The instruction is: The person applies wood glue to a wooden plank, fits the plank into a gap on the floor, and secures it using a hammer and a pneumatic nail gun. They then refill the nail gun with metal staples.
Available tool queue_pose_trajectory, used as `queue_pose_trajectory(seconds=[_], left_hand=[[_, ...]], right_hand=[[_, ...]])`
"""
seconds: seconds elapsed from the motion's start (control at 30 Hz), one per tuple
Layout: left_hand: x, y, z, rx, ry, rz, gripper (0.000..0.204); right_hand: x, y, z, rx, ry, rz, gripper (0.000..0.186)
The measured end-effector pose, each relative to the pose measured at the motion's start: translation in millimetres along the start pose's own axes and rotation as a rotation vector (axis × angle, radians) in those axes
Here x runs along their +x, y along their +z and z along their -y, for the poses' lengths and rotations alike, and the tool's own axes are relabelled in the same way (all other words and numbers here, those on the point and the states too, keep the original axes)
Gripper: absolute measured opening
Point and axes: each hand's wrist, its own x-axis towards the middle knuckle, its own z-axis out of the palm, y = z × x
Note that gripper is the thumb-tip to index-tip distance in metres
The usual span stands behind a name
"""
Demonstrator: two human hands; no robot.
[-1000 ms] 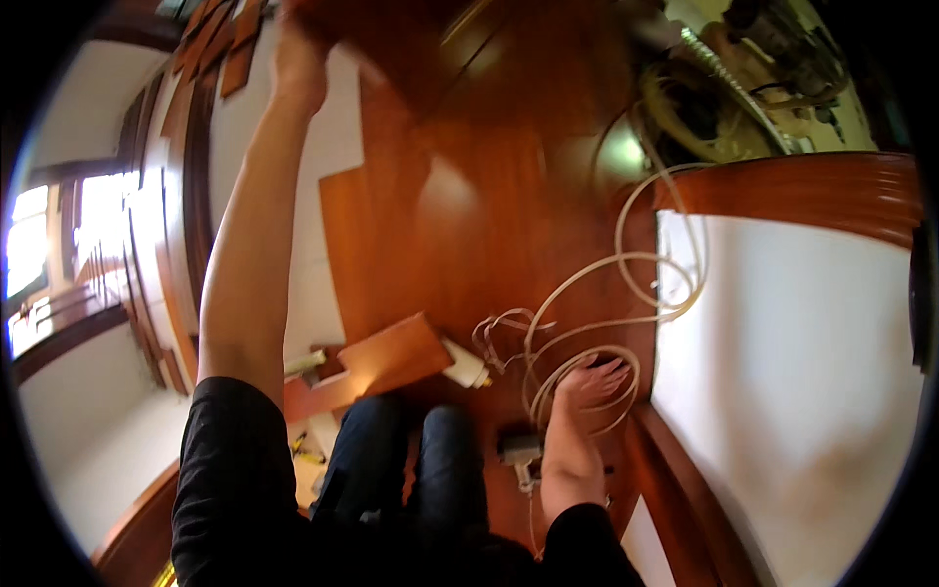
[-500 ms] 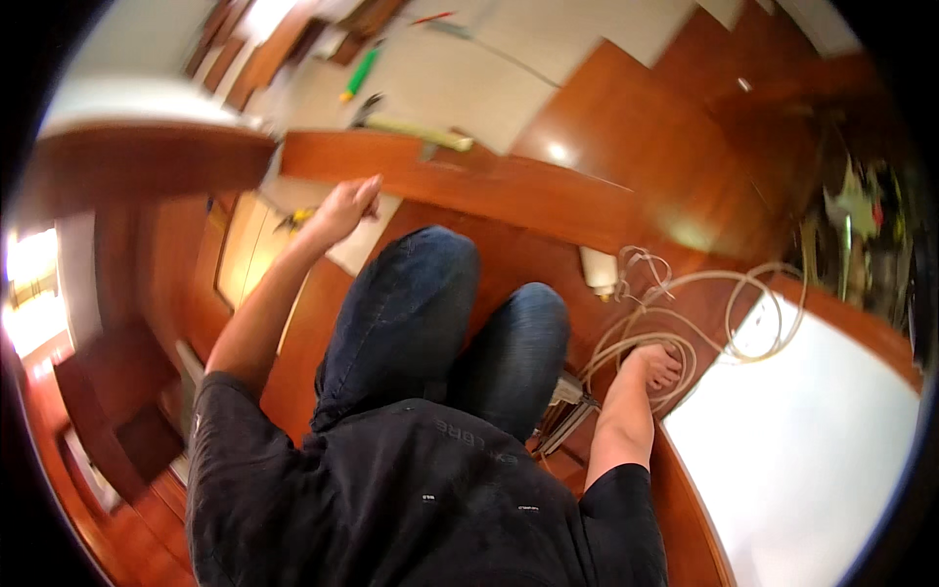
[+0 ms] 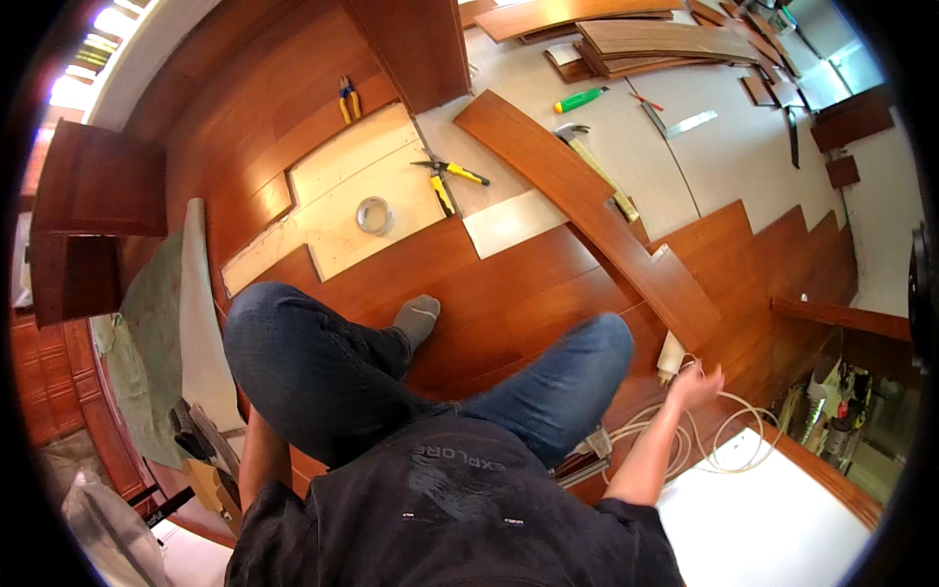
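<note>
I sit cross-legged on red-brown wooden flooring (image 3: 499,303). My right hand (image 3: 694,384) is raised at the right with its fingers apart, beside a white cartridge (image 3: 672,354) and above coils of pale hose (image 3: 753,421). My left hand is hidden behind my left thigh; only the forearm shows. Ahead, a long loose plank (image 3: 528,157) lies diagonally beside a hammer (image 3: 606,186). Yellow-black pliers (image 3: 460,171) and a roll of tape (image 3: 375,217) lie on the pale underfloor patch (image 3: 333,254). Blue-yellow pliers (image 3: 349,100) lie beyond, and a green-handled tool (image 3: 577,101) sits farther right.
Stacked planks (image 3: 665,44) lie at the back. A dark cabinet (image 3: 98,181) and a rolled sheet (image 3: 201,323) stand left. A white panel (image 3: 763,519) and an alcove with tools (image 3: 836,411) are at right. A wooden post (image 3: 411,49) rises at the back.
The view has swung round, bringing my legs and the floor tools into sight. My right hand has moved from inside the hose coil up toward the cartridge. My left hand has dropped behind my thigh.
</note>
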Motion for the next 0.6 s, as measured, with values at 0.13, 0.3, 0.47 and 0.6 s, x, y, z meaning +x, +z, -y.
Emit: queue_pose_trajectory(seconds=[0.13, 0.3, 0.47, 0.6], left_hand=[[-27.2, 11.0, 26.8, -0.109, -0.044, -0.028, 0.040], [-43.4, 19.3, 21.8, -0.154, -0.046, -0.029, 0.042], [-38.9, 16.4, 11.4, -0.166, -0.040, -0.015, 0.044], [3.8, 33.8, 3.0, -0.273, -0.004, 0.080, 0.045]], right_hand=[[60.4, 52.4, 115.2, -0.005, -0.469, 0.243, 0.065], [125.8, 104.9, 170.0, -0.265, -0.348, 0.945, 0.070], [118.7, 76.6, 190.8, -0.241, -0.490, 0.953, 0.067], [100.3, -1.6, 196.4, -0.185, -0.569, 0.757, 0.064]])
